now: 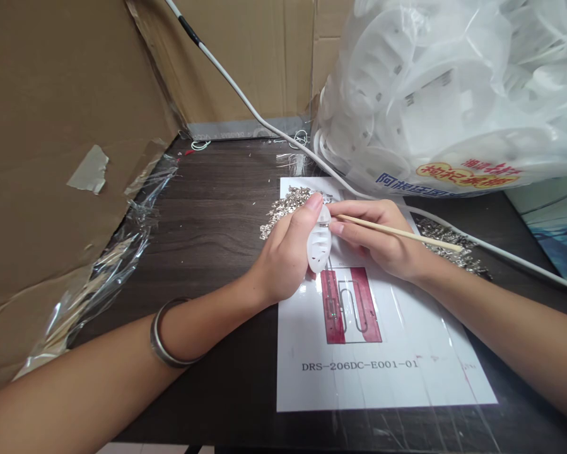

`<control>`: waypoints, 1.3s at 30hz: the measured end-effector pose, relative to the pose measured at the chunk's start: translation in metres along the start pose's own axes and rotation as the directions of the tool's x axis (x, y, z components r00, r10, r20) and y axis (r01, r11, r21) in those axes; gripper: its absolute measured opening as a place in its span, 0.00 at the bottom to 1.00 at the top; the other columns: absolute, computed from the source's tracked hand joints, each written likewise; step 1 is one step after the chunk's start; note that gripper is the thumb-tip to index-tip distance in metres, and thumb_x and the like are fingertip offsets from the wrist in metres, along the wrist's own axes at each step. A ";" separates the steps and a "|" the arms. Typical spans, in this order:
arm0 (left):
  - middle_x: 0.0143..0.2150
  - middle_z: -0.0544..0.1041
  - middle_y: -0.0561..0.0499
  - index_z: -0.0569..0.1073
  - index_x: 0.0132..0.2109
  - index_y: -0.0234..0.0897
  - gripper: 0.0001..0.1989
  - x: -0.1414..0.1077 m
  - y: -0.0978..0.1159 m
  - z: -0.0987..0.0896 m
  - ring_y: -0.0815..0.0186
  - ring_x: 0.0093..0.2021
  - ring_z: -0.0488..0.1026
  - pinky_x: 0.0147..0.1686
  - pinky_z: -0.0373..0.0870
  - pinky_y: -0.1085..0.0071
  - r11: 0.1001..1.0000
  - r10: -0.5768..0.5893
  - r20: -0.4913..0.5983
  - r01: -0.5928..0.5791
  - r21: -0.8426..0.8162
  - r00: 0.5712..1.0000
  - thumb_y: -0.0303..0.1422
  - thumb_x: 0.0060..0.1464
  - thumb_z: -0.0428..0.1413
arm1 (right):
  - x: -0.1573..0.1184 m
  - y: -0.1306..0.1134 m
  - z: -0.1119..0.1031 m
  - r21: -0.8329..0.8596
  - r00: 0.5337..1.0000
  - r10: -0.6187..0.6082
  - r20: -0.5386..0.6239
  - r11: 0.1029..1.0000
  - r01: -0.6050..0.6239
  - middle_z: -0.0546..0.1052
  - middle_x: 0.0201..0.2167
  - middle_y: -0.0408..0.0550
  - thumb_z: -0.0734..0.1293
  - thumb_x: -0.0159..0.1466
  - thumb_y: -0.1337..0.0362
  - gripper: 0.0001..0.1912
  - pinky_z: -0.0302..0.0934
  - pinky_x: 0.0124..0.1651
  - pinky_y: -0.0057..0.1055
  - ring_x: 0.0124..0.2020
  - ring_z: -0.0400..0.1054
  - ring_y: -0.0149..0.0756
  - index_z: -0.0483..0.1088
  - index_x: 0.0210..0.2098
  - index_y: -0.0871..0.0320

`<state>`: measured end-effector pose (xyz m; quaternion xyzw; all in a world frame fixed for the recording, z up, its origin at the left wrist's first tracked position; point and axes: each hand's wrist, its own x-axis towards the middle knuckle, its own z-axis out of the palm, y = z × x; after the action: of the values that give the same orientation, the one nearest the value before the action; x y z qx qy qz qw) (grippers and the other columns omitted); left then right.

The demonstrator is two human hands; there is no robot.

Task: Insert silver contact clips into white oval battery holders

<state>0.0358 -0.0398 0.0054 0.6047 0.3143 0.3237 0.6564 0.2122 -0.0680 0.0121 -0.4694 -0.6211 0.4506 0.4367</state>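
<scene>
My left hand is closed around a white slotted plastic piece, thumb at its top edge. Against the piece's right side, the fingertips of my right hand pinch together, and a thin wooden stick lies in that hand, pointing right. Whether a small part is also between those fingertips is too small to tell. Below the hands is a printed white sheet with a red-striped drawing. One pile of small metal parts sits behind my left hand, another pile beyond my right wrist.
A large clear bag of white plastic parts fills the back right. Cardboard walls stand behind and at left, with crumpled clear plastic along the left edge. A white cable crosses the dark table diagonally.
</scene>
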 end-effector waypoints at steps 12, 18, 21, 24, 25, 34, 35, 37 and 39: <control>0.15 0.67 0.53 0.64 0.23 0.40 0.32 -0.002 0.001 0.000 0.68 0.19 0.65 0.24 0.63 0.66 0.999 0.012 -0.009 -0.012 0.041 1.000 0.55 0.69 0.43 | 0.004 -0.005 -0.001 0.029 0.999 -0.011 0.039 1.000 0.010 0.61 0.15 0.36 0.71 0.65 0.66 0.09 0.54 0.28 0.29 0.20 0.55 0.27 0.85 0.38 0.60; 0.17 0.67 0.54 0.64 0.26 0.40 0.29 -0.002 0.002 0.001 0.68 0.19 0.64 0.26 0.63 0.66 0.997 0.034 -0.010 -0.033 0.071 0.999 0.54 0.70 0.43 | 0.005 -0.007 0.000 0.055 0.999 0.010 0.035 0.998 -0.012 0.61 0.15 0.36 0.71 0.63 0.67 0.08 0.52 0.27 0.29 0.19 0.52 0.26 0.85 0.36 0.58; 0.17 0.67 0.54 0.64 0.26 0.40 0.29 -0.001 0.002 0.001 0.68 0.20 0.64 0.26 0.62 0.66 0.997 0.024 -0.014 -0.023 0.072 1.000 0.54 0.70 0.43 | 0.005 -0.006 -0.001 0.065 0.999 0.008 0.033 0.998 -0.010 0.62 0.15 0.35 0.71 0.62 0.68 0.08 0.52 0.27 0.29 0.19 0.49 0.25 0.86 0.36 0.57; 0.17 0.66 0.54 0.64 0.27 0.40 0.29 -0.001 0.003 0.001 0.69 0.19 0.64 0.25 0.62 0.66 0.998 0.010 -0.009 -0.010 0.067 1.000 0.55 0.69 0.43 | 0.005 -0.005 -0.001 0.067 1.000 0.006 0.030 0.998 -0.008 0.62 0.16 0.35 0.71 0.62 0.69 0.09 0.53 0.28 0.29 0.19 0.49 0.25 0.86 0.36 0.56; 0.17 0.66 0.54 0.64 0.27 0.40 0.29 -0.001 0.003 0.001 0.69 0.20 0.64 0.25 0.62 0.66 0.997 0.008 -0.007 -0.007 0.070 1.000 0.55 0.69 0.43 | 0.005 -0.005 -0.001 0.068 1.000 0.007 0.030 0.998 -0.009 0.62 0.16 0.35 0.71 0.62 0.69 0.09 0.54 0.28 0.29 0.19 0.50 0.25 0.87 0.37 0.56; 0.17 0.68 0.55 0.64 0.29 0.40 0.27 -0.001 0.006 0.001 0.68 0.21 0.67 0.26 0.63 0.67 0.991 0.006 -0.005 -0.005 0.133 1.000 0.53 0.70 0.42 | 0.005 -0.006 -0.002 0.086 1.000 0.020 0.019 0.996 -0.021 0.64 0.16 0.36 0.72 0.61 0.70 0.09 0.57 0.30 0.29 0.20 0.53 0.25 0.87 0.36 0.54; 0.17 0.68 0.55 0.64 0.29 0.40 0.27 -0.001 0.006 0.001 0.69 0.20 0.66 0.26 0.62 0.67 0.992 0.009 -0.006 -0.008 0.126 1.000 0.53 0.70 0.42 | 0.005 -0.006 -0.002 0.086 1.000 0.020 0.017 0.996 -0.022 0.64 0.16 0.36 0.72 0.61 0.69 0.09 0.57 0.30 0.29 0.20 0.55 0.26 0.87 0.36 0.55; 0.17 0.67 0.54 0.64 0.27 0.40 0.28 0.000 0.005 0.000 0.69 0.20 0.65 0.25 0.62 0.67 0.995 0.003 0.005 -0.004 0.098 1.000 0.54 0.70 0.43 | 0.004 -0.005 -0.002 0.080 1.000 0.024 0.012 0.996 -0.025 0.64 0.16 0.37 0.72 0.61 0.68 0.08 0.58 0.30 0.29 0.22 0.58 0.28 0.86 0.36 0.56; 0.16 0.67 0.53 0.64 0.25 0.40 0.31 0.000 0.003 -0.001 0.68 0.19 0.65 0.23 0.61 0.66 0.998 -0.012 0.022 0.010 0.066 1.000 0.56 0.69 0.42 | 0.004 -0.004 -0.002 0.067 1.000 0.025 0.015 0.997 -0.026 0.63 0.15 0.38 0.72 0.61 0.67 0.08 0.59 0.30 0.30 0.23 0.62 0.30 0.86 0.36 0.57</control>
<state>0.0351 -0.0392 0.0087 0.6279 0.3207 0.3028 0.6412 0.2123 -0.0646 0.0168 -0.4593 -0.6026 0.4800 0.4422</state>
